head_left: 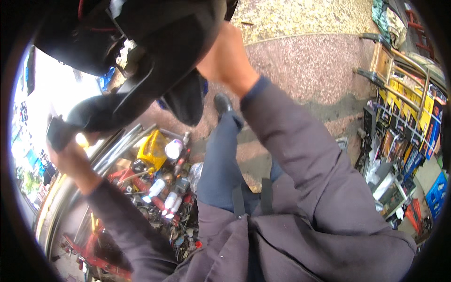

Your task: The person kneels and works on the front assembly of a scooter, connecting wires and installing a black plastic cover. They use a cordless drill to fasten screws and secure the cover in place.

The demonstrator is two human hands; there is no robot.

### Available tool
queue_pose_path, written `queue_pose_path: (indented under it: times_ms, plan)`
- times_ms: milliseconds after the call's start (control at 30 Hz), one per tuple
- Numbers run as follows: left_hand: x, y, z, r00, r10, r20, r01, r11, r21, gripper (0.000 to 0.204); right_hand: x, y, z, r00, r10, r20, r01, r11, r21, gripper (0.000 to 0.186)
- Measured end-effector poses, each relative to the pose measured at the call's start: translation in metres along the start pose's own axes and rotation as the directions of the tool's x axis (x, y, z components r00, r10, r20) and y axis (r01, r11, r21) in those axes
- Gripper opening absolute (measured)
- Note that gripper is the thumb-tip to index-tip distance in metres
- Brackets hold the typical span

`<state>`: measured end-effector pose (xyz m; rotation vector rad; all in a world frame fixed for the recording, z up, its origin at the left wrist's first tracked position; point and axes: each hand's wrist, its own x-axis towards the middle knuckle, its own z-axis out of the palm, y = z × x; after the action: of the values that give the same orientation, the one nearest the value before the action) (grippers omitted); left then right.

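- Ground, far side: pale yellow speckled strip point(305, 19), meeting reddish floor point(305, 66) along a curved line.
- Upper right: green cloth point(379, 21) beside beige cloth point(396, 29).
- Right: tube-framed stand point(381, 63), lying tilted, dark caps on its ends.
- Below it: yellow boxes point(400, 90) behind a pale wire grid; blue panel point(438, 193) lower, near the rim.
- Lower right: red-orange tool handles point(414, 217), near mixed dark and grey hardware.
- Left of centre: yellow bag point(154, 148), crumpled; white round container point(174, 148) just beside it.
- Nearer: white bottles point(157, 187) lying among cluttered small parts point(181, 232).
- Lower left: red metal frame point(89, 249), blurred.
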<state>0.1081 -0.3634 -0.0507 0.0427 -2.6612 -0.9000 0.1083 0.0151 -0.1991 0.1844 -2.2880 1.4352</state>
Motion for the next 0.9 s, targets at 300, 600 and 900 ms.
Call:
queue_pose_path:
  times_ms: [300,600,900]
  plan:
    - [-0.182,0.097,0.143,0.916,-0.328,-0.230,0.229,0.900,-0.370,0.021,-0.007,0.059,-0.064,0.977,0.213,-0.021,-0.208,0.967,0.146,0.024]
    - [-0.168,0.098,0.239,0.919,0.191,-0.346,-0.290,0.921,-0.262,0.029,0.000,0.112,-0.052,0.999,-0.041,0.024,0.035,0.975,0.219,0.043]
    - [-0.164,0.074,0.256,0.764,0.397,-0.508,-0.475,0.879,-0.027,0.027,0.000,0.073,-0.060,0.708,-0.705,-0.045,0.706,0.705,0.059,0.032]
